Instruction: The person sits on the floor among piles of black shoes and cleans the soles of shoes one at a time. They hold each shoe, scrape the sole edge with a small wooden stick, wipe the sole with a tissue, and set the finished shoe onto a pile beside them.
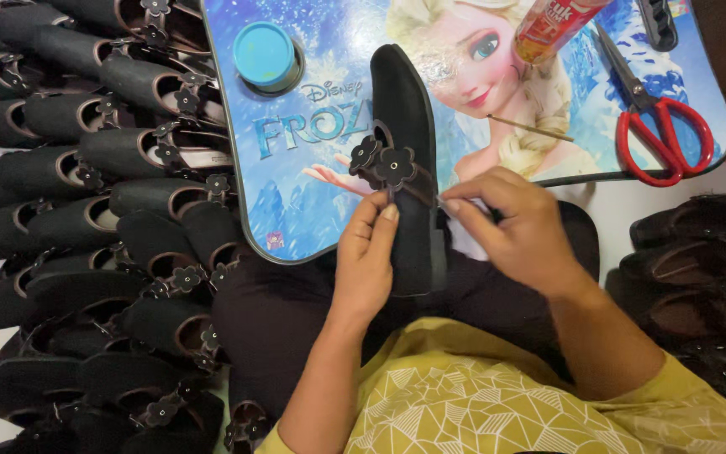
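- Yellow patterned sleeves nearest the lens; both forearms reach forward over the lap.
- Left hand (pixel 369 256): fingers pinched on the strap just below the flower trim (pixel 384 162), apparently pinning it flat.
- Right hand (pixel 514 227): fingers pinched narrow on something thin at the strap; can't tell what.
- Black shoe (pixel 405 109) lies toe-away, heel on lap, toe on the lap desk (pixel 313 193).
- On desk: blue lid (pixel 264 53), glue tube (pixel 548 25), thin stick (pixel 531 128), red scissors (pixel 661 126).
- Stacked black shoes (pixel 86 210) crowd the left, more (pixel 699 269) right.

Left hand (pixel 366 256) and right hand (pixel 510 229) close together, fingers (pixel 384 214) pinched.
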